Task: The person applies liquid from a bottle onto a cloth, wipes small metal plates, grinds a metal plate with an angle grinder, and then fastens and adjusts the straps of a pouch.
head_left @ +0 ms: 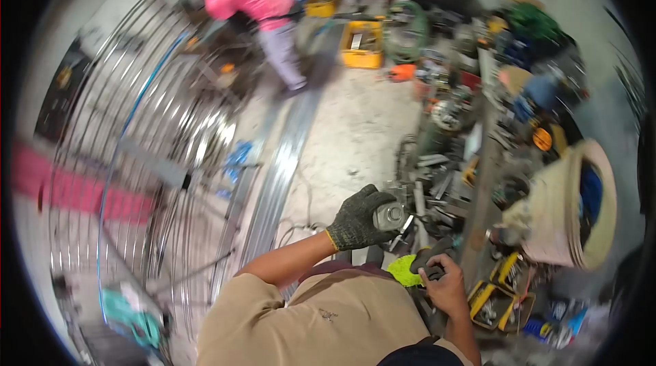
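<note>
Nearest, the bare right grip (444,283) pinches a dark, soft, glove-like piece (429,257) beside a lime-yellow patch (406,271). Just beyond, to the left, the left grip (362,219), in coarse dark knit, is clamped on a pale, squarish block (391,216) with a round, glossy end. One hand is gloved, the other bare; what else is done or left, I cannot tell. Farther right lie jumbled metal offcuts (447,185); left, long, shiny, straight channels (283,164); far off, a boxy yellow crate (362,62).
</note>
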Demonstrator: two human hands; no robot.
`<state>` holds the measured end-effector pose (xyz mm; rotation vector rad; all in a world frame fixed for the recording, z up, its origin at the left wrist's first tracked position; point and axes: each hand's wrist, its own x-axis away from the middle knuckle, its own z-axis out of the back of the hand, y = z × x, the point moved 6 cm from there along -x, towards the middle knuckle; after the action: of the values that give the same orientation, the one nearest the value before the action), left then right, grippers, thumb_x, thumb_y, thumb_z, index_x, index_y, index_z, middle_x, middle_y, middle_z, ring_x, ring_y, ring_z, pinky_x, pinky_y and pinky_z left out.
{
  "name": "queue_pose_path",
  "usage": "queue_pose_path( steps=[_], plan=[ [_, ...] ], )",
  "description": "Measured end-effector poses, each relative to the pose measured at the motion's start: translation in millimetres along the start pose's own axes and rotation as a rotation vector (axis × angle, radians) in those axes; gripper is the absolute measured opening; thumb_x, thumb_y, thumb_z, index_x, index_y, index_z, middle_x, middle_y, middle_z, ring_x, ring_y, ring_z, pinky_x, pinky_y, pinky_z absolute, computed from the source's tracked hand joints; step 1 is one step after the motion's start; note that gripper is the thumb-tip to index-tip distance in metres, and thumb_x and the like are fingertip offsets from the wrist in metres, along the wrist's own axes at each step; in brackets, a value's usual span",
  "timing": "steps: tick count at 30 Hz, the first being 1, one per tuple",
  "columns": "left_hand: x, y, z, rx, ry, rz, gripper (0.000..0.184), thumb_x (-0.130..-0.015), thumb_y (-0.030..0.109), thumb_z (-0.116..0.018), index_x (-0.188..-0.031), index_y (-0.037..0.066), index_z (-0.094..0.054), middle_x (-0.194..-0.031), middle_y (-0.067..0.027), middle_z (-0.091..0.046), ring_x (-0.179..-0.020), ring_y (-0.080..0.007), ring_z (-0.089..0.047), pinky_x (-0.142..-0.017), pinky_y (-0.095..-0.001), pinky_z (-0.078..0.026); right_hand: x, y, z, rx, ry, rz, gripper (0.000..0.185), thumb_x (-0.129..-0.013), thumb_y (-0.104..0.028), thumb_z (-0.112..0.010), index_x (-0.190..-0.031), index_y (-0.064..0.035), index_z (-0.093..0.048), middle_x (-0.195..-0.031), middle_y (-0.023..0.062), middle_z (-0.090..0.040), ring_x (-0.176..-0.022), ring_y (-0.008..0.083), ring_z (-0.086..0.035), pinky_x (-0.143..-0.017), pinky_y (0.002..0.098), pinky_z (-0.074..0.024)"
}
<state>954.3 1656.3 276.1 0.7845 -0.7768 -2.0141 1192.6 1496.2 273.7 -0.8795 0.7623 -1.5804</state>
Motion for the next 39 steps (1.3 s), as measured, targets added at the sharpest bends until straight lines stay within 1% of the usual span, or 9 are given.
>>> queue_pose_path(
  steps=[6,10,15,18,23,24,32,37,39],
  plan=[
    [157.9,-10.3,94.2,-0.175,0.295,0.150,0.065,-0.063,0.033,-0.103,-0.118,0.011,-0.076,-0.106,-0.0129,-0.069,-0.099,-0.0376,-0.066,-0.086,-0.0494,-0.051,-44.0,-64.2,-81.1,-0.018,-0.391,0.326,0.029,-0.080,0.000,-0.093,-0.099,0.0010,-0.071,-0.091,0.0119,-0.072,-0.086,0.0256,-0.072,-0.081,0.0353,-0.0555],
    [252.5,-6.2,121.0,-0.088,0.479,0.253,0.069,-0.063,0.030,-0.103,-0.120,0.009,-0.070,-0.117,-0.0175,-0.066,-0.108,-0.0399,-0.064,-0.096,-0.0514,-0.051,-46.0,-131.3,-161.1,0.012,-0.551,0.763,0.026,-0.087,-0.002,-0.086,-0.108,-0.0014,-0.072,-0.104,0.0147,-0.074,-0.097,0.0328,-0.073,-0.090,0.0397,-0.0568],
    [354.0,-15.6,136.9,0.129,0.759,0.256,0.079,-0.069,0.017,-0.102,-0.134,0.006,-0.058,-0.131,-0.0200,-0.065,-0.118,-0.0388,-0.066,-0.104,-0.0509,-0.054,-21.0,-173.5,-284.0,-0.045,-0.886,0.599,0.020,-0.097,-0.004,-0.078,-0.114,-0.0029,-0.067,-0.105,0.0179,-0.073,-0.099,0.0364,-0.072,-0.090,0.0430,-0.0570],
    [408.3,-4.1,155.9,0.055,0.823,0.359,0.072,-0.076,0.015,-0.099,-0.133,0.004,-0.057,-0.132,-0.0204,-0.066,-0.118,-0.0355,-0.069,-0.100,-0.0475,-0.056,3.4,-208.8,-339.3,-0.039,-1.042,0.560,0.016,-0.102,0.002,-0.073,-0.117,-0.0009,-0.068,-0.099,0.0108,-0.072,-0.093,0.0180,-0.068,-0.088,0.0341,-0.0563],
    [471.3,18.4,180.7,-0.038,0.929,0.412,0.070,-0.076,0.017,-0.099,-0.132,0.003,-0.058,-0.132,-0.0219,-0.068,-0.119,-0.0370,-0.070,-0.100,-0.0477,-0.057,47.2,-262.6,-397.3,-0.002,-1.165,0.929,0.024,-0.096,-0.001,-0.080,-0.118,-0.0073,-0.074,-0.107,0.0147,-0.076,-0.092,0.0335,-0.074,-0.080,0.0382,-0.0593],
    [479.3,21.0,182.1,-0.070,0.947,0.413,0.070,-0.076,0.017,-0.099,-0.131,0.003,-0.058,-0.132,-0.0222,-0.068,-0.120,-0.0370,-0.071,-0.100,-0.0479,-0.057,54.7,-266.1,-407.4,0.047,-1.196,0.974,0.026,-0.094,-0.010,-0.082,-0.119,-0.0082,-0.075,-0.107,0.0171,-0.077,-0.096,0.0410,-0.076,-0.082,0.0455,-0.0605],
    [474.5,30.7,192.3,-0.140,0.966,0.585,0.080,-0.067,0.019,-0.104,-0.132,0.005,-0.060,-0.144,-0.0260,-0.066,-0.139,-0.0404,-0.066,-0.109,-0.0479,-0.057,78.5,-286.1,-452.1,0.195,-1.482,1.137,0.025,-0.091,-0.009,-0.082,-0.114,-0.0062,-0.071,-0.108,0.0163,-0.074,-0.102,0.0415,-0.074,-0.087,0.0494,-0.0591],
    [431.5,26.3,197.2,-0.112,1.096,0.536,0.070,-0.072,0.017,-0.104,-0.124,0.007,-0.058,-0.122,-0.0170,-0.076,-0.105,-0.0307,-0.076,-0.095,-0.0453,-0.059,48.0,-299.4,-467.1,0.094,-1.577,1.224,0.031,-0.092,-0.006,-0.077,-0.121,-0.0043,-0.068,-0.115,0.0223,-0.074,-0.107,0.0458,-0.072,-0.092,0.0520,-0.0564],
    [417.8,11.0,190.6,-0.061,1.132,0.559,0.072,-0.071,0.016,-0.105,-0.124,0.007,-0.058,-0.123,-0.0159,-0.075,-0.107,-0.0284,-0.075,-0.094,-0.0443,-0.059,26.3,-302.3,-471.4,0.115,-1.618,1.228,0.032,-0.092,-0.005,-0.077,-0.123,-0.0044,-0.067,-0.116,0.0220,-0.073,-0.109,0.0459,-0.071,-0.093,0.0522,-0.0562]
  ],
)
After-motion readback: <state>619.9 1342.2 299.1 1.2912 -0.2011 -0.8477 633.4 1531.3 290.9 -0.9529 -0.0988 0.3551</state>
